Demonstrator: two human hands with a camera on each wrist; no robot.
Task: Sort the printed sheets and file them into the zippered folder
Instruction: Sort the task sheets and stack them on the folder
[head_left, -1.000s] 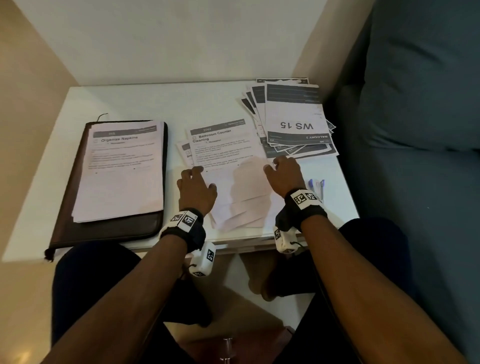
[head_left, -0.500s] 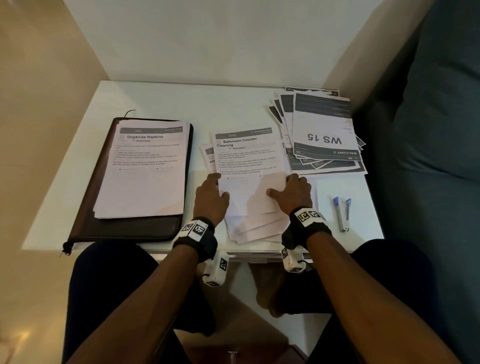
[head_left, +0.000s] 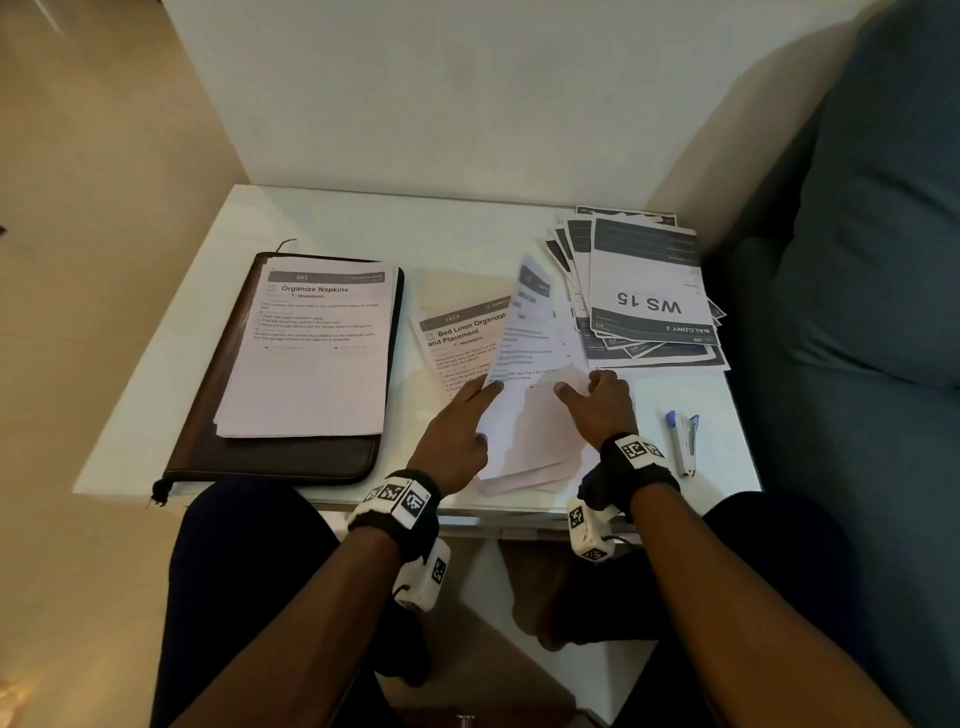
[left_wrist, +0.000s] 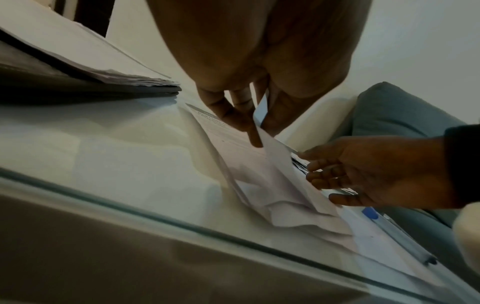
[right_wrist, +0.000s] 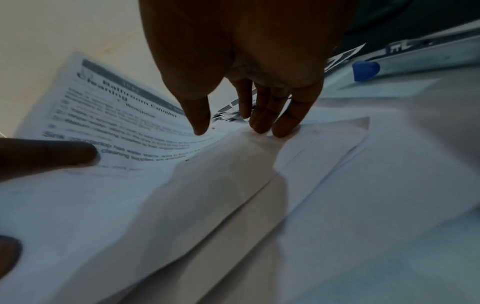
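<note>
From above, the left hand (head_left: 457, 431) pinches a lifted sheet (head_left: 530, 332); the right hand (head_left: 597, 402) presses the pile flat. The zippered folder (head_left: 291, 457) lies far left of both.

By the left wrist, the thin sheet (left_wrist: 280, 156) could bend or slip.

By the right wrist, spread fingers (right_wrist: 285, 123) rest on paper over a shiny white table (right_wrist: 415, 98), so the pile might slide.

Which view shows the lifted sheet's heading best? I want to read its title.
The right wrist view: the lifted sheet faces it, reading "Bathroom Counter Cleaning". The head view shows the sheet tilted steeply, print blurred. The left wrist view shows only its blank back, pinched by the left hand.
</note>
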